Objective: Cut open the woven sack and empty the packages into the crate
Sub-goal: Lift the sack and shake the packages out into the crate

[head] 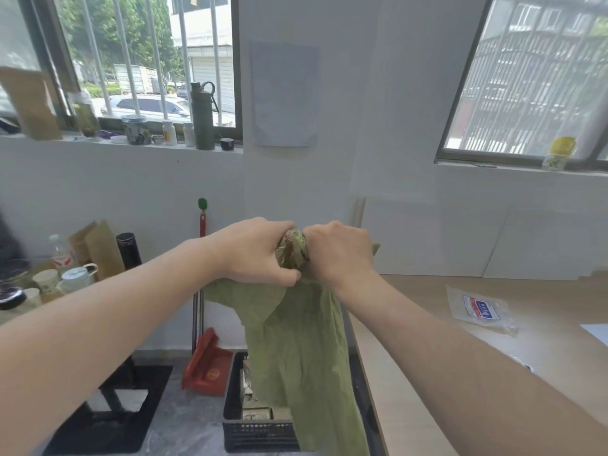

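Note:
A green woven sack [296, 350] hangs limp from both my hands, held up above a black slatted crate [256, 436] on the floor. My left hand [256, 255] and my right hand [339, 251] grip the bunched upper end of the sack side by side, their knuckles almost touching. The sack's lower part drapes down over the crate's right side. Several pale packages [255, 413] lie inside the crate, partly hidden by the sack. No cutting tool shows in either hand.
A wooden table [460, 357] stands to the right with a clear plastic bag [480, 309] on it. A red dustpan [207, 366] leans left of the crate beside a black stand base [108, 406]. Cups and jars crowd a surface at left [56, 281].

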Available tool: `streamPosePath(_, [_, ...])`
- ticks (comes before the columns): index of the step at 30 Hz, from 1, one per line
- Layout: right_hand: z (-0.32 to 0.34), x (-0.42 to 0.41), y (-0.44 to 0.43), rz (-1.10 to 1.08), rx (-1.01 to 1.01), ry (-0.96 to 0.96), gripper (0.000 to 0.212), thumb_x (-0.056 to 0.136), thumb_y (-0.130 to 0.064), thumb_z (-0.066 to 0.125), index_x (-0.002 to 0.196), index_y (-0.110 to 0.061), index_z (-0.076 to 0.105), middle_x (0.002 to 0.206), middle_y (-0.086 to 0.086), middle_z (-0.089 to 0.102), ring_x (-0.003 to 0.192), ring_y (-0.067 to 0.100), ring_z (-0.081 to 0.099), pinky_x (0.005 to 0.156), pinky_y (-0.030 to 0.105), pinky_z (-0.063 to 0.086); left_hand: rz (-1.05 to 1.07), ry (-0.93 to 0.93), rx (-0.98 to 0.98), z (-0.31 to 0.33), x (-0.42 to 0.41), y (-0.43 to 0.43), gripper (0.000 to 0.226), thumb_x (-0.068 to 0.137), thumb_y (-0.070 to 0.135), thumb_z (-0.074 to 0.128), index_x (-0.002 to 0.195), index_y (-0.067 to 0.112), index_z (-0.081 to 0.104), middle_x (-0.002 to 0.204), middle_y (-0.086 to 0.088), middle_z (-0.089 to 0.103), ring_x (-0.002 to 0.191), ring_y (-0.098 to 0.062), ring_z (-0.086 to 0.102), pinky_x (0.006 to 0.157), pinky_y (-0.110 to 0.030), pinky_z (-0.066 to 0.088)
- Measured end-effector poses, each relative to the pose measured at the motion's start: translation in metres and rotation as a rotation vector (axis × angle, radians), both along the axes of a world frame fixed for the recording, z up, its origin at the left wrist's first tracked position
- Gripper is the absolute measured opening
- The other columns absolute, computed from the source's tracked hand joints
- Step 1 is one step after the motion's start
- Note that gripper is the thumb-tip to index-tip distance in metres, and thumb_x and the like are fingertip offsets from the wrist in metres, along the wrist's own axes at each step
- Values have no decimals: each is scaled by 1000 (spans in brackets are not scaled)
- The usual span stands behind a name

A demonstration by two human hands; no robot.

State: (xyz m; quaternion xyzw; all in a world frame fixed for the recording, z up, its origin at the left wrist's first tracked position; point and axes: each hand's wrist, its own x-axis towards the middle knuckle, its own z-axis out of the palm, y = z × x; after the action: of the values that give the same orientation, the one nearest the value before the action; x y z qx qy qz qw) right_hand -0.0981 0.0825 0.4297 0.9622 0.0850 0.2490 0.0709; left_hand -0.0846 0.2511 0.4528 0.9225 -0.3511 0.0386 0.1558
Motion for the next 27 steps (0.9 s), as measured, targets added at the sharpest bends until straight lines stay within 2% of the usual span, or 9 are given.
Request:
streamPosePath(3, [5, -2, 6, -89, 189, 108, 19, 87, -5, 56, 74, -18, 50, 66, -1, 42, 73, 31, 58, 63, 35, 40, 69, -359, 209, -8, 1, 2, 58, 77, 58, 75, 107, 22, 40, 78, 4, 56, 76, -22, 58, 62, -38, 46])
streamPosePath(5, [5, 1, 8, -152, 313, 192, 24, 87, -7, 59, 72, -18, 43, 68, 0, 42, 74, 31, 52, 66, 35, 40, 110, -597, 232, -23, 6, 0, 65, 71, 53, 80, 112, 18, 44, 76, 3, 48, 70, -25, 50, 59, -36, 37])
streamPosePath(9, [12, 6, 14, -173, 477, 383, 16, 83, -16, 65, 80, -16, 49, 75, 1, 54, 74, 28, 56, 65, 32, 45, 180, -764, 242, -41, 11, 2, 72, 53, 43, 92, 104, 7, 57, 59, -7, 49, 49, -28, 49, 51, -31, 29])
streamPosePath(11, [15, 6, 16, -160, 498, 446, 19, 77, -21, 72, 80, -16, 54, 77, 2, 61, 67, 23, 58, 61, 29, 44, 218, -737, 269, -41, 13, 3, 61, 62, 51, 86, 92, 12, 51, 53, 0, 46, 44, -27, 48, 46, -28, 25])
streamPosePath(14, [14, 9, 14, -119, 479, 444, 21, 70, -29, 77, 77, -19, 59, 76, 0, 66, 68, 25, 64, 57, 27, 44, 281, -630, 283, -38, 15, 2, 37, 84, 47, 61, 92, 20, 37, 59, 7, 42, 54, -26, 52, 46, -29, 27])
streamPosePath(18, [11, 11, 8, 13, 272, 239, 28, 72, -37, 73, 86, -23, 54, 80, -4, 65, 79, 28, 64, 56, 29, 35, 255, -442, 162, -26, 19, 3, 19, 76, 42, 55, 79, 25, 47, 63, 7, 50, 65, -26, 58, 56, -32, 40])
streamPosePath(21, [0, 16, 2, 24, -11, -93, 41, 74, -38, 77, 103, -25, 51, 94, 3, 63, 91, 31, 60, 78, 41, 36, 288, -304, 28, -19, 27, 3, 18, 74, 38, 56, 69, 21, 55, 64, 5, 59, 65, -27, 60, 60, -33, 47])
streamPosePath(25, [-14, 22, -2, 54, -110, -244, 90, 50, -22, 90, 131, -19, 51, 117, 9, 56, 112, 32, 56, 101, 54, 27, 375, 7, -190, -6, 39, 0, 25, 76, 31, 60, 64, 10, 52, 64, -3, 62, 63, -30, 59, 64, -38, 52])
streamPosePath(27, [-15, 23, -4, 95, -129, -310, 85, 55, -18, 85, 133, -15, 50, 121, 10, 56, 119, 33, 54, 103, 52, 28, 313, 253, -322, 1, 39, -2, 25, 72, 23, 62, 61, 11, 44, 58, -2, 50, 55, -25, 47, 57, -35, 43])
